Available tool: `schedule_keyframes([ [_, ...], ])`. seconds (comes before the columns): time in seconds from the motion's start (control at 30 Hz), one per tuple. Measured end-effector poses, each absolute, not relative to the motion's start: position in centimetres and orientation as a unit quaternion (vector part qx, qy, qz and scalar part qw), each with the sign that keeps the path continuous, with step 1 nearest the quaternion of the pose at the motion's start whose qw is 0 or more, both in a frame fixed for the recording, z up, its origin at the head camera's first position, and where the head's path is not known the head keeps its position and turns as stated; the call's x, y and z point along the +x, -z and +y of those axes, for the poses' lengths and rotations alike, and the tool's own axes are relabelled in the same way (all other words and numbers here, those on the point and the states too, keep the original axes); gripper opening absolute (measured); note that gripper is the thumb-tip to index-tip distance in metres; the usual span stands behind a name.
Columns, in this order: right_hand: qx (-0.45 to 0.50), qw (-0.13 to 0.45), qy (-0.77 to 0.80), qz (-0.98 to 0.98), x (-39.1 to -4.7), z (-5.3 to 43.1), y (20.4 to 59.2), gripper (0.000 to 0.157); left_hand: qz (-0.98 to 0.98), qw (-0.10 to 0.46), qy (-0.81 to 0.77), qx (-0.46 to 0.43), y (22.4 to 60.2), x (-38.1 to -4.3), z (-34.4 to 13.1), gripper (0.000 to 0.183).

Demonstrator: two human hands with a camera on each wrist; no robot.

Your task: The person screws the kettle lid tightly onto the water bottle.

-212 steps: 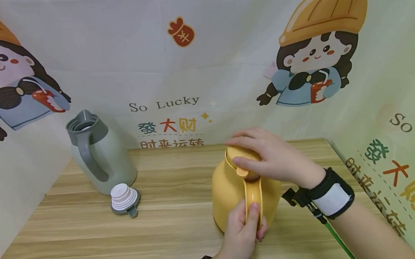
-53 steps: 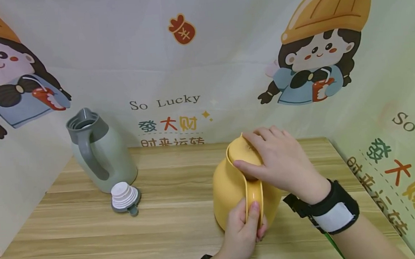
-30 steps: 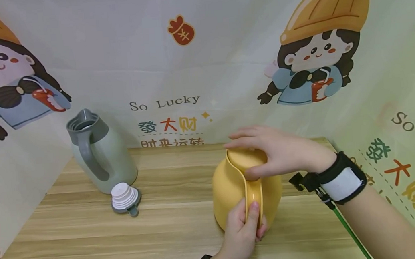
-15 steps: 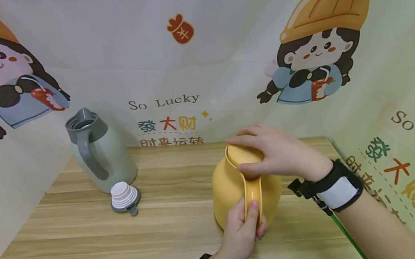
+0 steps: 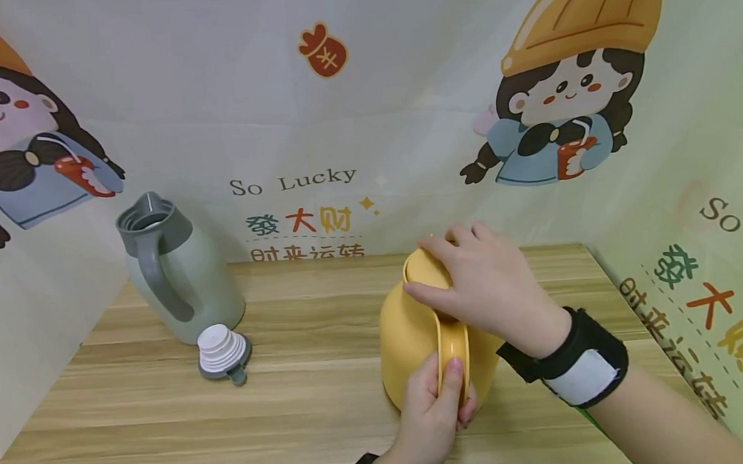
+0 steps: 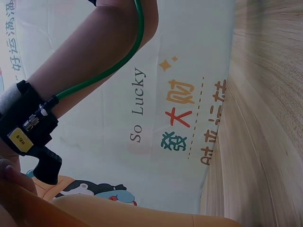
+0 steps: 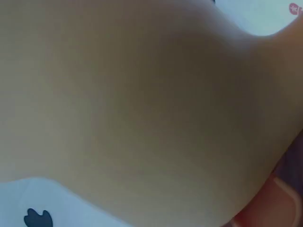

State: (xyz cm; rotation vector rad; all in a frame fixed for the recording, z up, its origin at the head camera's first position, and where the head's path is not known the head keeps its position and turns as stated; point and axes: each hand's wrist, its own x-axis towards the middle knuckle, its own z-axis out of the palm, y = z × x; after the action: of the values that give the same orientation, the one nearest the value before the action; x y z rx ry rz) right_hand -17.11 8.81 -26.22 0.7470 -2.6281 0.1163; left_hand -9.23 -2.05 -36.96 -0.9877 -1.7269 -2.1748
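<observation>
A yellow vacuum jug [image 5: 406,352] stands upright on the wooden table, right of centre. My left hand [image 5: 426,419] grips its handle [image 5: 453,341], thumb along the near side. Above it, my right hand [image 5: 494,281] holds the yellow round lid [image 5: 424,268] at the jug's mouth, thumb on the near side and fingers over the far side. Part of the lid is hidden under that hand. In the left wrist view the jug's yellow side [image 6: 132,213] runs along the bottom. The right wrist view is mostly filled by the blurred right hand [image 7: 142,104].
A grey-green jug [image 5: 200,280] with a dark grey handle stands at the back left, its mouth uncovered. In front of it lies a white stepped stopper [image 5: 220,349] on a grey lid. A printed cloth [image 5: 398,57] hangs behind and beside the table [image 5: 281,425].
My right hand has swivelled on the lid, wrist swinging nearer and fingers pointing farther away. The lid's tab, near the handle earlier, no longer shows there. My left hand has stayed on the handle.
</observation>
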Motion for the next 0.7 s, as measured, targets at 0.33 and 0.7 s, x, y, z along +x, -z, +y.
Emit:
schedule_keyframes([
  [0.33,0.188,0.193,-0.027,-0.963,-16.3,7.6,26.1,0.062,-0.581,0.088,0.740,-0.328,38.0,-9.6,-1.9,0.026],
  [0.7,0.377,0.049,-0.196,-0.904,-18.5,11.4,25.1,0.063,-0.587,0.079,0.744,-0.309,38.3,-9.6,-1.9,0.026],
])
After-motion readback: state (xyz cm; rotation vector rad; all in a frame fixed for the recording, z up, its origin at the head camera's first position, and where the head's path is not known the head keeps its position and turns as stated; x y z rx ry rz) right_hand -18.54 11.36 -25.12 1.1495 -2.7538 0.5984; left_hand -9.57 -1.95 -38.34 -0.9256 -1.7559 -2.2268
